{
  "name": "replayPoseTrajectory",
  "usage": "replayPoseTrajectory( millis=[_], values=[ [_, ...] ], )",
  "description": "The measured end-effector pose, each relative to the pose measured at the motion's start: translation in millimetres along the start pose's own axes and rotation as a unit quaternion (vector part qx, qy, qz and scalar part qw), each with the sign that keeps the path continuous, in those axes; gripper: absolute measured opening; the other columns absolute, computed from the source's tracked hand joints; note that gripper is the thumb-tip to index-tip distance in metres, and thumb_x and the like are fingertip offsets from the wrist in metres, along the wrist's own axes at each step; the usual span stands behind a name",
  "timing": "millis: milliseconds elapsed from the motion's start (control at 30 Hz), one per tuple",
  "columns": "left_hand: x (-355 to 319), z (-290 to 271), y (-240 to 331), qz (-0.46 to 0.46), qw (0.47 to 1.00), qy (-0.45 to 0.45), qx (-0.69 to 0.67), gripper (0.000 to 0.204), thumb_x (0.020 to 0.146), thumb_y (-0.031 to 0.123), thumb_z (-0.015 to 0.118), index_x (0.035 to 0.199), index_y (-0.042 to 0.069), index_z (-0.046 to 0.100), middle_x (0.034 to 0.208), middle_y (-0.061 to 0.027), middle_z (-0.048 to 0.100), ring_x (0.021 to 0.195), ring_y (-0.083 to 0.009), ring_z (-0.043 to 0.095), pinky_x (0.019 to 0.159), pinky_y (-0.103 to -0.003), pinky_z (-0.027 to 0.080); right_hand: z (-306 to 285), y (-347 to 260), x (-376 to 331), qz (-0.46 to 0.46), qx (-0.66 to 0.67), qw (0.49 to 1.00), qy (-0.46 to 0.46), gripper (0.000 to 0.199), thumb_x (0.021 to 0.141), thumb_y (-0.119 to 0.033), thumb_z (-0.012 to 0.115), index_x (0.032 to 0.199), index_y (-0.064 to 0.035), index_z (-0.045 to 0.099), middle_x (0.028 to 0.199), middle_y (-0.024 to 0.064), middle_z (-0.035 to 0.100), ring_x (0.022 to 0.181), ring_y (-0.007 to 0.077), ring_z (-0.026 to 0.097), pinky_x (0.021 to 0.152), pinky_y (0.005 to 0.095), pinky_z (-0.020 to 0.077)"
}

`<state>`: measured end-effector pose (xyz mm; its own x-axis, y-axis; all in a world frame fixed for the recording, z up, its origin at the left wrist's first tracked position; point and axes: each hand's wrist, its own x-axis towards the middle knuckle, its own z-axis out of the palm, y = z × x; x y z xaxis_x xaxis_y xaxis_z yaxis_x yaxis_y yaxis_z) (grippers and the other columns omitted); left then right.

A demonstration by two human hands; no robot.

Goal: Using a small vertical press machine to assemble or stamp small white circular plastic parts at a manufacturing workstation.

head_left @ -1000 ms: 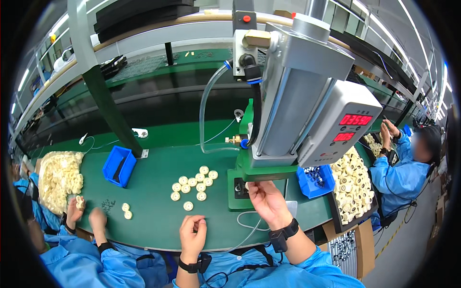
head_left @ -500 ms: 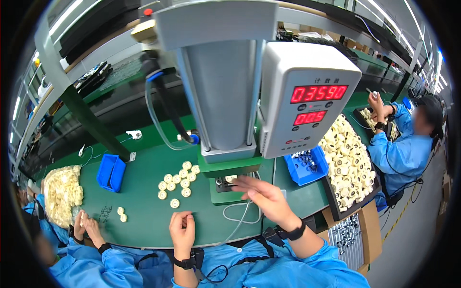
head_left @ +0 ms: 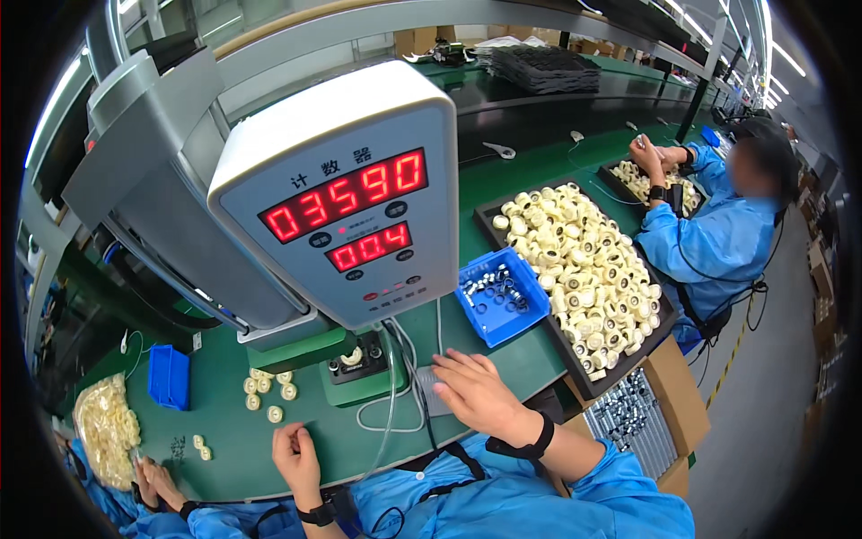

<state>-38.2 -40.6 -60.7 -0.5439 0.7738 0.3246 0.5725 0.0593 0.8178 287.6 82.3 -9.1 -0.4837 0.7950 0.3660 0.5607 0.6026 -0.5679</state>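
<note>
My right hand [head_left: 480,395] is open, palm down and fingers stretched out, at a grey flat block [head_left: 433,392] on the green table; whether it presses on it I cannot tell. My left hand [head_left: 296,456] rests near the table's front edge, fingers curled in and nothing showing in them. Between and beyond my hands stands a bench press [head_left: 193,202] with a green base. A cream round part [head_left: 352,357] sits in the press's black fixture [head_left: 372,349]. Left of the fixture lie several cream round wheel-like parts [head_left: 253,402].
A white counter box [head_left: 337,198] with red digits juts out above the table. To the right are a blue bin [head_left: 503,328] of small rings, a black tray [head_left: 663,316] heaped with cream parts, and a carton [head_left: 675,404] of metal pieces. Co-workers [head_left: 718,234] sit on both sides. Cables [head_left: 395,404] cross the table.
My right hand has moved away from the fixture, down onto the table to its right. The cream part stays in the fixture. My view has swung right; my left hand still rests curled.
</note>
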Motion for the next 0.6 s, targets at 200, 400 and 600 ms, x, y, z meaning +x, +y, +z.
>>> replayPoseTrajectory(
  millis=[200, 400, 600],
  values=[
    [-0.6, 0.2, 1.2, -0.004, 1.000, 0.004, -0.016, 0.006, 0.091, -0.001, 0.063, 0.096, -0.001, 0.068, 0.082, -0.0017, 0.053, 0.063, -0.0074, 0.045, 0.055, -0.024, 0.037, -42.3, 56.4, 41.4, 0.068, -0.059, 0.975, 0.201, 0.011, 0.089, -0.007, 0.068, 0.098, -0.0009, 0.068, 0.095, 0.0176, 0.069, 0.093, 0.0365, 0.064, 0.083, 0.0436, 0.0515],
    [-2.2, -6.3, -12.6, -0.025, 0.997, -0.016, -0.077, 0.006, 0.095, -0.001, 0.063, 0.099, -0.001, 0.067, 0.091, -0.0002, 0.061, 0.076, -0.0063, 0.057, 0.068, -0.020, 0.046, -19.7, 112.9, 68.6, 0.141, -0.203, 0.968, -0.048, 0.010, 0.087, -0.009, 0.063, 0.089, -0.0037, 0.071, 0.097, 0.0204, 0.067, 0.093, 0.0412, 0.067, 0.082, 0.0501, 0.0540],
    [0.2, -10.0, -2.1, -0.042, 0.992, -0.009, -0.119, 0.007, 0.092, 0.002, 0.066, 0.097, -0.001, 0.070, 0.085, -0.0030, 0.060, 0.069, -0.0083, 0.056, 0.062, -0.023, 0.046, -27.7, 108.4, 61.3, 0.153, -0.152, 0.976, -0.009, 0.012, 0.084, -0.002, 0.063, 0.095, 0.0005, 0.067, 0.099, 0.0226, 0.067, 0.095, 0.0431, 0.064, 0.082, 0.0481, 0.0514]
  ],
)
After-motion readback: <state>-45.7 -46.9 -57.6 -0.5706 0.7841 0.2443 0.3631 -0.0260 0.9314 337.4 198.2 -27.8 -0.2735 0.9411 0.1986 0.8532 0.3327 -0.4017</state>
